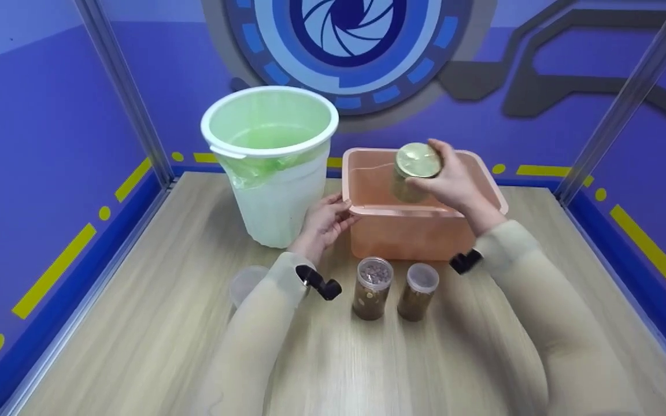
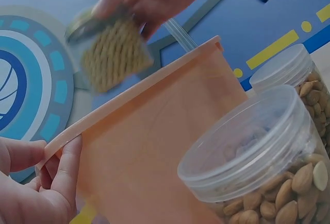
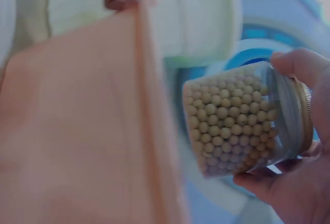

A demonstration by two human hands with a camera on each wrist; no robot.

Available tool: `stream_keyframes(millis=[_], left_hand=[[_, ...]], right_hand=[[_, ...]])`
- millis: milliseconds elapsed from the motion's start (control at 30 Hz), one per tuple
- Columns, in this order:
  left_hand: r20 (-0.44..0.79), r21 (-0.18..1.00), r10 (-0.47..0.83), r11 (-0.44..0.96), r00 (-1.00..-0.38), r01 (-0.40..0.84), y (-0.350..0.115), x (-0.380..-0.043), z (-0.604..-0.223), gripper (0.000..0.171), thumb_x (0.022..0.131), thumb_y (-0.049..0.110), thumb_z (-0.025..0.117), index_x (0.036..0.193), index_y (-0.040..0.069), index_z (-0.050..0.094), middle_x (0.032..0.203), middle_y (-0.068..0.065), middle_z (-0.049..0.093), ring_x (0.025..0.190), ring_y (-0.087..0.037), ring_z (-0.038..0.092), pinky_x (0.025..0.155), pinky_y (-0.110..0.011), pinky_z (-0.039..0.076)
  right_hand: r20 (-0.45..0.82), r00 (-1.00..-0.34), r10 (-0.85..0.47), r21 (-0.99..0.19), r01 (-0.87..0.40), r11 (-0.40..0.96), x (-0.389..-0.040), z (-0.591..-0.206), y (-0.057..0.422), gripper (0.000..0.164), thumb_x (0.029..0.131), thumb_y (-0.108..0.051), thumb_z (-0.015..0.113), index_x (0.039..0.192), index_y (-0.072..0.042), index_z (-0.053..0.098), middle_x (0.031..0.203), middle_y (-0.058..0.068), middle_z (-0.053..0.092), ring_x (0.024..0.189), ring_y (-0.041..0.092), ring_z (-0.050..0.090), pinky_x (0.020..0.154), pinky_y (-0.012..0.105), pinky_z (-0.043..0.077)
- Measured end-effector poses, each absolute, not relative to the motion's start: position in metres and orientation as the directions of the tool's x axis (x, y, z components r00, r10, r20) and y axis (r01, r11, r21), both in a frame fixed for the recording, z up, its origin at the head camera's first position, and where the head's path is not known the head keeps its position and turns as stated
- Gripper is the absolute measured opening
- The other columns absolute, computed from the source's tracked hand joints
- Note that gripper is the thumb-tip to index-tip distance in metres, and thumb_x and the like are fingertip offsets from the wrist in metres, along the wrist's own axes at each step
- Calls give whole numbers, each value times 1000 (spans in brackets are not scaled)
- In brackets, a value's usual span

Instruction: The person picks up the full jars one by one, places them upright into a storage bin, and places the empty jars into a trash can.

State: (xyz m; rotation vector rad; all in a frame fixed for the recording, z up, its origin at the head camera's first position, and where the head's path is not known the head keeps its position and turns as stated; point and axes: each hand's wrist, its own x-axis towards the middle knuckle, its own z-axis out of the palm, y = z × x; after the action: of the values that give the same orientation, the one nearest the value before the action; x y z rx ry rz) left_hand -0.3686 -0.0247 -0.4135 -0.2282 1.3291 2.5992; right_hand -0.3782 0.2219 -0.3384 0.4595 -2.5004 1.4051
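My right hand [image 1: 446, 176] grips a clear jar [image 3: 232, 123] with a gold lid, packed with small round beige balls. It holds the jar near the lid, above the opening of a salmon-pink plastic bin [image 1: 414, 237]. At the bin's left front corner, my left hand [image 1: 327, 219] pinches the rim, thumb on one side and fingers on the other, as the left wrist view shows. Two clear-lidded jars stand on the table before the bin: a left jar [image 1: 371, 294] and a right jar [image 1: 415, 300]. In the left wrist view, a near jar [image 2: 289, 190] contains almonds.
A tall white bucket [image 1: 278, 202] with a green liner stands left of the pink bin. Partly behind the left forearm is a translucent round lid or container [image 1: 246, 283]. Blue printed panels [image 1: 50, 144] and metal posts enclose the wooden table [image 1: 154, 323].
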Motion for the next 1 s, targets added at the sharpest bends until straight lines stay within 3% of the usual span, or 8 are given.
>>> stream_keyframes(millis=[167, 333, 433, 567, 700, 867, 933, 1000], left_hand=[[-230, 781, 108, -572, -967, -250, -24, -368, -413, 46, 90, -4, 52, 136, -1, 44, 125, -23, 55, 118, -36, 53, 83, -34, 57], [-235, 778, 111, -573, -966, -256, -25, -369, -413, 46, 90, -4, 52, 136, -1, 44, 127, -25, 52, 123, -38, 48, 82, -34, 57], [-238, 782, 106, -568, -965, -255, -25, -368, -412, 47, 90, -5, 53, 136, 0, 44, 128, -24, 52, 114, -35, 55, 82, -33, 57], [-238, 783, 99, -569, -966, -252, -25, -367, -412, 47, 89, -6, 53, 135, -1, 45, 125, -22, 54, 102, -29, 61, 82, -34, 57], [-232, 782, 100, -571, -967, -247, -24, -367, -414, 45, 90, -6, 52, 134, -1, 46, 125, -21, 54, 102, -28, 61, 82, -35, 57], [-218, 786, 103, -571, -970, -238, -25, -367, -413, 45, 90, -6, 52, 135, -1, 45, 125, -22, 54, 105, -30, 60, 83, -34, 57], [-211, 790, 107, -567, -972, -234, -25, -367, -413, 46, 90, -5, 52, 136, -1, 44, 126, -22, 53, 109, -32, 58, 84, -34, 57], [-204, 795, 114, -561, -972, -233, -25, -367, -413, 46, 91, -4, 51, 136, -2, 43, 126, -22, 53, 112, -33, 56, 84, -34, 57]], right_hand=[[207, -941, -269, -777, -325, 539, -412, -360, 193, 91, 65, -9, 80, 140, 4, 29, 133, 22, 45, 119, 33, 47, 106, 42, 39], [76, -925, -373, -691, -319, 649, -430, -381, 177, 81, 65, -15, 83, 132, 0, 42, 122, 14, 54, 109, 27, 53, 99, 38, 44], [-30, -911, -410, -632, -301, 714, -434, -387, 172, 73, 67, -19, 82, 128, -1, 47, 119, 14, 57, 105, 27, 54, 96, 38, 46], [-157, -897, -413, -505, -287, 814, -433, -389, 167, 52, 76, -19, 72, 119, 2, 53, 107, 14, 60, 89, 24, 54, 78, 33, 49], [-235, -898, -371, -452, -237, 860, -427, -387, 166, 28, 80, -14, 64, 107, -5, 60, 96, 9, 61, 82, 23, 53, 67, 29, 46], [-405, -890, -210, -584, 75, 808, -418, -386, 167, 24, 86, -14, 56, 110, -19, 59, 112, 4, 54, 104, 25, 48, 87, 40, 49], [-423, -879, -222, -607, 92, 790, -417, -385, 167, 30, 88, -12, 50, 116, -19, 57, 117, 4, 51, 108, 24, 44, 93, 40, 45], [-376, -878, -297, -579, -28, 815, -417, -385, 168, 32, 89, -11, 46, 119, -15, 56, 117, 7, 53, 105, 23, 46, 89, 31, 44]])
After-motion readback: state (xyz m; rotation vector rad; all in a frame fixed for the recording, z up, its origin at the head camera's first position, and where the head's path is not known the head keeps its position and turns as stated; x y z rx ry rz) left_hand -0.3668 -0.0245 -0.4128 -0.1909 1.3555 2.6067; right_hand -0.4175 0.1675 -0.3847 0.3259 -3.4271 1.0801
